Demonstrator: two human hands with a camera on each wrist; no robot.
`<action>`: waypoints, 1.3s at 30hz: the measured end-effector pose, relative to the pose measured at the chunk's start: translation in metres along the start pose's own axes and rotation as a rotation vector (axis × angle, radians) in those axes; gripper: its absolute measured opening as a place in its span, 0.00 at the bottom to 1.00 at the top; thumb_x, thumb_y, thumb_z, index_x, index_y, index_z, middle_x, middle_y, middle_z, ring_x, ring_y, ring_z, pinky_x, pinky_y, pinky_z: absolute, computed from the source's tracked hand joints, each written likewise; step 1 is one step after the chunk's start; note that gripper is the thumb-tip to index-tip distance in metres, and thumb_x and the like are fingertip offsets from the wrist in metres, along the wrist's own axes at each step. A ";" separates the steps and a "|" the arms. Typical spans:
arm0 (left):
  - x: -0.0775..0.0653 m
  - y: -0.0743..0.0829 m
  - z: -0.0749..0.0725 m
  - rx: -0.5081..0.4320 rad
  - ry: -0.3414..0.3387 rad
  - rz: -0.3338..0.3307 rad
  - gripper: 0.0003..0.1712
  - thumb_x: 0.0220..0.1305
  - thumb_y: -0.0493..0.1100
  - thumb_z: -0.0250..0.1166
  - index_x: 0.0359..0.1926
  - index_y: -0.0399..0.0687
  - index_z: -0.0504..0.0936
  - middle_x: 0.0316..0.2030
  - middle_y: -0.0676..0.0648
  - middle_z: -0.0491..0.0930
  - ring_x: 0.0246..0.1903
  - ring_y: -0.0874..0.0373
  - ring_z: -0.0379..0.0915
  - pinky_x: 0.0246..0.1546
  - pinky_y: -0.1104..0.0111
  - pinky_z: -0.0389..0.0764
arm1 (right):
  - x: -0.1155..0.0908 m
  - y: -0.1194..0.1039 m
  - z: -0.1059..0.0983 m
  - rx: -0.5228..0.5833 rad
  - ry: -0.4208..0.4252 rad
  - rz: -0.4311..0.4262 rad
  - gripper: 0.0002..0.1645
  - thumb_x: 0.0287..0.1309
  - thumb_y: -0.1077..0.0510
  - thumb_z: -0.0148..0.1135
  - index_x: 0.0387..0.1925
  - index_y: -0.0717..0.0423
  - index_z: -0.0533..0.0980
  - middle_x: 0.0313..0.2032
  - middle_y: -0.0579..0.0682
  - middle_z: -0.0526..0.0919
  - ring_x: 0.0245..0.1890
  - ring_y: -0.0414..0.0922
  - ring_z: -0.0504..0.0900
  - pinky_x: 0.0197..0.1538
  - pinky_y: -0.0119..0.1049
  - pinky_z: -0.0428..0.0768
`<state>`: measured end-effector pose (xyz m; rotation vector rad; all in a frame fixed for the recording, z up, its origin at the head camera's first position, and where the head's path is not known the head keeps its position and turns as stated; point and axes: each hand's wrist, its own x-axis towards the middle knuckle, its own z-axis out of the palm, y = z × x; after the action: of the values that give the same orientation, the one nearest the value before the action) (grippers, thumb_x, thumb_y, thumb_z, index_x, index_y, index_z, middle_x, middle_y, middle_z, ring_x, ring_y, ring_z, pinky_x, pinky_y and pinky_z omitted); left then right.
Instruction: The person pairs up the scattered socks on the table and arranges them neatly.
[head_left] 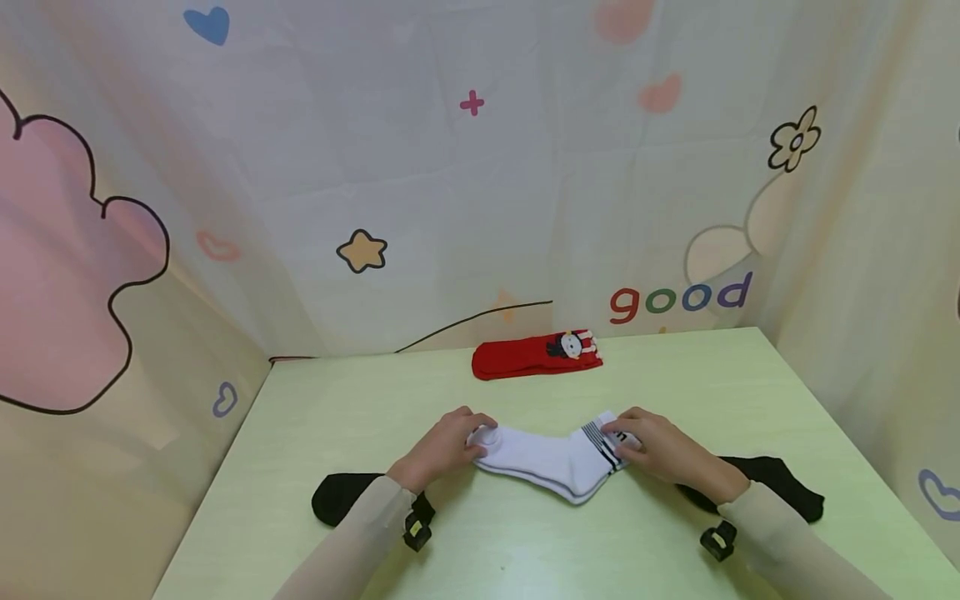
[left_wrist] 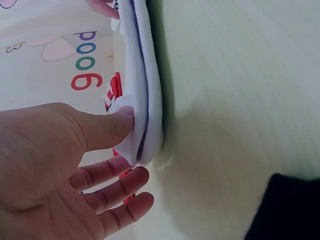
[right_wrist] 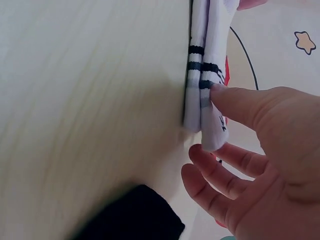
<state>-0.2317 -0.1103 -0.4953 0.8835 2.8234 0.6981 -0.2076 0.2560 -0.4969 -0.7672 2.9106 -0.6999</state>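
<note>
A pair of white socks point(head_left: 536, 454), one lying on the other, rests across the middle of the table, with dark stripes and dark lettering at the cuffs. My left hand point(head_left: 446, 446) pinches the toe end; in the left wrist view its thumb point(left_wrist: 122, 122) presses on the upper sock while the other fingers spread beyond the edge. At the cuff end, my right hand point(head_left: 667, 446) holds the upper sock between thumb and fingers. The right wrist view shows that thumb point(right_wrist: 225, 100) on the striped cuff point(right_wrist: 212, 107). Fingertips behind the fabric are partly hidden.
Red socks point(head_left: 517, 358) with a cartoon figure lie at the table's back edge. A black sock point(head_left: 345, 497) is partly behind my left forearm, and another black sock point(head_left: 787, 487) is partly behind my right wrist. A printed curtain point(head_left: 450, 183) encloses the pale green table point(head_left: 502, 558).
</note>
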 end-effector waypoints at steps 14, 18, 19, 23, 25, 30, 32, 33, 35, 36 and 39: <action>-0.006 0.013 -0.001 0.079 0.099 0.041 0.20 0.66 0.43 0.72 0.57 0.45 0.84 0.55 0.45 0.78 0.56 0.50 0.73 0.62 0.59 0.76 | -0.004 -0.015 -0.004 -0.117 0.079 -0.113 0.25 0.57 0.57 0.77 0.57 0.55 0.83 0.58 0.60 0.80 0.56 0.58 0.76 0.56 0.55 0.80; -0.007 0.020 0.000 0.067 0.094 0.053 0.21 0.66 0.44 0.73 0.59 0.47 0.84 0.58 0.47 0.78 0.59 0.52 0.72 0.64 0.60 0.75 | -0.004 -0.019 -0.001 -0.101 0.083 -0.161 0.28 0.56 0.55 0.78 0.59 0.55 0.82 0.58 0.59 0.80 0.57 0.57 0.77 0.57 0.54 0.80; -0.008 0.022 0.001 0.059 0.092 0.059 0.22 0.65 0.44 0.73 0.59 0.47 0.84 0.59 0.46 0.77 0.60 0.52 0.72 0.64 0.60 0.75 | -0.004 -0.020 -0.001 -0.096 0.080 -0.172 0.29 0.56 0.55 0.78 0.59 0.55 0.82 0.58 0.59 0.80 0.58 0.57 0.78 0.58 0.54 0.80; -0.009 0.027 0.003 0.055 0.073 0.079 0.24 0.65 0.44 0.74 0.61 0.48 0.83 0.63 0.45 0.76 0.64 0.50 0.71 0.66 0.58 0.73 | -0.003 -0.022 0.002 -0.082 0.054 -0.196 0.31 0.56 0.54 0.78 0.60 0.55 0.80 0.60 0.59 0.80 0.60 0.57 0.78 0.59 0.54 0.79; -0.009 0.028 0.006 0.064 0.070 0.097 0.24 0.64 0.45 0.74 0.61 0.48 0.83 0.64 0.44 0.76 0.65 0.49 0.71 0.66 0.58 0.73 | -0.003 -0.022 0.003 -0.080 0.039 -0.198 0.32 0.55 0.54 0.78 0.61 0.56 0.80 0.61 0.59 0.79 0.61 0.57 0.77 0.61 0.54 0.78; -0.009 0.028 0.012 0.097 0.068 0.123 0.23 0.64 0.45 0.74 0.59 0.47 0.84 0.64 0.45 0.77 0.64 0.50 0.72 0.66 0.59 0.73 | -0.003 -0.023 0.004 -0.070 -0.003 -0.191 0.33 0.55 0.55 0.79 0.62 0.55 0.80 0.62 0.59 0.78 0.64 0.58 0.75 0.62 0.54 0.78; -0.009 0.028 0.014 0.109 0.063 0.124 0.22 0.64 0.45 0.74 0.59 0.48 0.84 0.63 0.46 0.77 0.63 0.51 0.73 0.65 0.60 0.74 | -0.004 -0.024 0.004 -0.066 -0.016 -0.191 0.33 0.55 0.55 0.79 0.62 0.55 0.80 0.63 0.58 0.78 0.64 0.58 0.74 0.62 0.54 0.77; -0.009 0.028 0.016 0.116 0.062 0.127 0.22 0.65 0.44 0.74 0.59 0.48 0.85 0.63 0.46 0.78 0.63 0.52 0.73 0.64 0.61 0.74 | -0.004 -0.023 0.004 -0.069 -0.020 -0.195 0.33 0.55 0.55 0.79 0.62 0.55 0.80 0.63 0.58 0.78 0.64 0.58 0.74 0.62 0.54 0.77; -0.008 0.028 0.017 0.131 0.067 0.142 0.21 0.64 0.43 0.74 0.58 0.48 0.85 0.62 0.46 0.79 0.62 0.52 0.73 0.64 0.62 0.75 | -0.005 -0.023 0.005 -0.077 -0.019 -0.208 0.32 0.54 0.55 0.79 0.61 0.54 0.81 0.63 0.58 0.78 0.64 0.59 0.74 0.62 0.55 0.77; -0.008 0.027 0.019 0.139 0.072 0.154 0.20 0.64 0.42 0.74 0.57 0.48 0.86 0.61 0.46 0.79 0.62 0.52 0.74 0.63 0.63 0.75 | -0.006 -0.023 0.005 -0.084 -0.013 -0.219 0.31 0.54 0.55 0.79 0.60 0.55 0.81 0.62 0.59 0.79 0.64 0.59 0.75 0.62 0.55 0.77; -0.008 0.027 0.021 0.156 0.094 0.189 0.16 0.64 0.40 0.74 0.53 0.48 0.88 0.58 0.47 0.81 0.60 0.53 0.74 0.62 0.64 0.76 | -0.007 -0.022 0.007 -0.113 0.000 -0.244 0.27 0.53 0.57 0.80 0.56 0.54 0.84 0.62 0.60 0.79 0.62 0.60 0.76 0.61 0.57 0.77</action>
<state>-0.2067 -0.0867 -0.5018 1.1851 2.9372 0.5584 -0.1901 0.2392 -0.4939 -1.1488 2.9064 -0.5539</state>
